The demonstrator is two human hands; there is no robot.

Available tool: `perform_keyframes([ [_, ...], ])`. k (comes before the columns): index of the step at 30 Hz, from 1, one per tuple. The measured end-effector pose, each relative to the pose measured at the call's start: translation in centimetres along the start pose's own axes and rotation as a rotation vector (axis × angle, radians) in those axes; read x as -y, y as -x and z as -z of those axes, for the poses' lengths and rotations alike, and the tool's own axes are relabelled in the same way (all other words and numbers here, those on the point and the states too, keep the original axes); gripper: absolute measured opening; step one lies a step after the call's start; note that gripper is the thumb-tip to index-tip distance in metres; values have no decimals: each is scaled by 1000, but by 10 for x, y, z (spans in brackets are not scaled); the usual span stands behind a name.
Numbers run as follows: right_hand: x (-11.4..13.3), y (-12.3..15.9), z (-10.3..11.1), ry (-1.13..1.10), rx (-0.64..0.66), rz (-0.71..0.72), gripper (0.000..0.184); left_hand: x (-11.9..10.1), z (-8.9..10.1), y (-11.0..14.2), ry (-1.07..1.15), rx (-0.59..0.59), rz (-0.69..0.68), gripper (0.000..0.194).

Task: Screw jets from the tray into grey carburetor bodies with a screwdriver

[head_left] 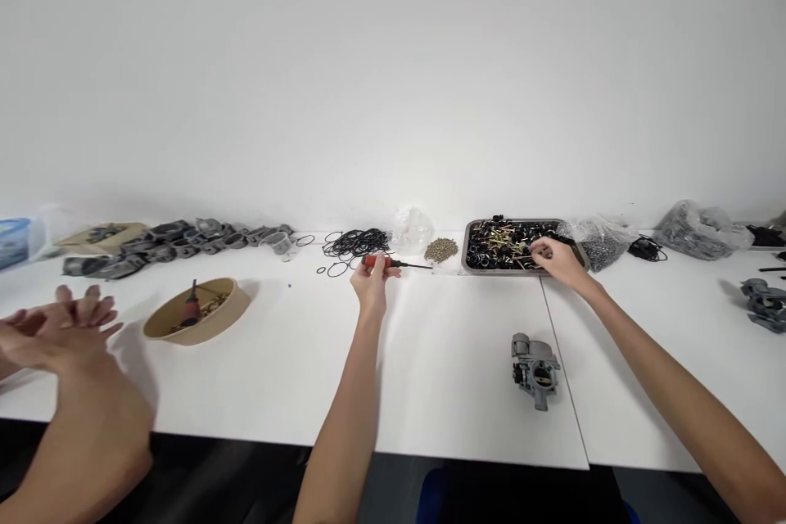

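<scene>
My left hand (369, 288) grips a screwdriver (377, 261) with a red and black handle, its dark shaft pointing right above the table. Over the right end of a dark tray (509, 271), my right hand (557, 260) has its fingers bent together among small parts; what they pinch, if anything, is too small to tell. Black pieces and brass-coloured pins (500, 239) fill that tray. A grey metal carburetor (535, 368) lies on the table in front of me, below the tray and between my forearms.
At the left are a co-worker's hands (67, 327) and a tan bowl (230, 315) holding a screwdriver and brass parts. Along the wall lie grey castings (178, 239), black rubber rings (362, 242), a brass pile (441, 249) and plastic bags (700, 229). Another carburetor (765, 304) sits far right.
</scene>
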State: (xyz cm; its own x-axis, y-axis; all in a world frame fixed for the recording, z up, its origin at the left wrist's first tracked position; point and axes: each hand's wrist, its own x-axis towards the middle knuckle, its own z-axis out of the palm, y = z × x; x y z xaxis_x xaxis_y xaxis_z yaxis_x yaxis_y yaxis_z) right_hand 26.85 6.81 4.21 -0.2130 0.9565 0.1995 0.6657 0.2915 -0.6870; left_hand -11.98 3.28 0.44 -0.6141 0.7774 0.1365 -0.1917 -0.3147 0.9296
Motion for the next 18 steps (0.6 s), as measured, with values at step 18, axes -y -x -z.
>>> perform_keyframes([
  [18,-29,-71,-29,329,-1,-85,17,-3,2,0,-57,-74,-26,37],
])
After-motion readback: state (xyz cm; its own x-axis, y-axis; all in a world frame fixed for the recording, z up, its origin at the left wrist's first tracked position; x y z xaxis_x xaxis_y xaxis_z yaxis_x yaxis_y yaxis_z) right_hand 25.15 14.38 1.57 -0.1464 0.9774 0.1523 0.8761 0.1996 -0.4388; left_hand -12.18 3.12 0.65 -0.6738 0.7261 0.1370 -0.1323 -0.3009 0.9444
